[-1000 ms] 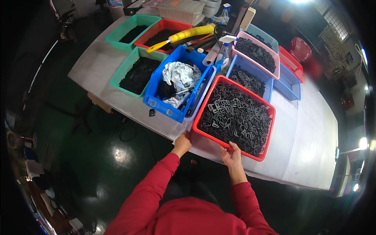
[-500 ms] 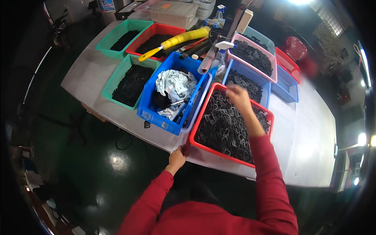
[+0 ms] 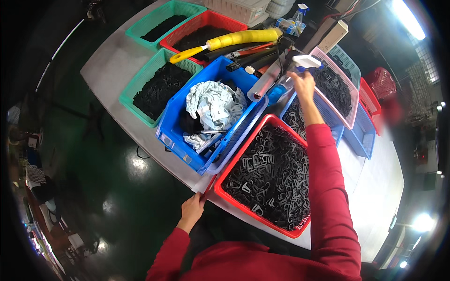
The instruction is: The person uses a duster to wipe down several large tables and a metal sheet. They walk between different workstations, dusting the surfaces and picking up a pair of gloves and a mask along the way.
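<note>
My right hand point(image 3: 303, 85) is closed around the neck of a clear spray bottle point(image 3: 277, 93) with blue liquid and a white-and-blue trigger head. The bottle stands between the blue bin and the baskets on the right. My left hand point(image 3: 191, 209) is closed at the table's front edge, by a thin red strip point(image 3: 209, 185); its fingertips are partly hidden. Between my arms sits a red basket point(image 3: 241, 206) full of small black and grey hook-shaped or buckle-like plastic parts point(image 3: 272, 175).
A blue bin point(image 3: 180, 149) holds crumpled pale cloths point(image 3: 213, 105). Green baskets point(image 3: 136, 108) and another red basket point(image 3: 164, 43) of black parts stand at left. A yellow duster point(image 3: 241, 38) lies across black tubes. Pink point(image 3: 355, 105) and blue baskets point(image 3: 363, 136) crowd the right.
My right hand has gone from above the red basket's far edge to the spray bottle. My left hand stays at the table edge. The view has shifted.
</note>
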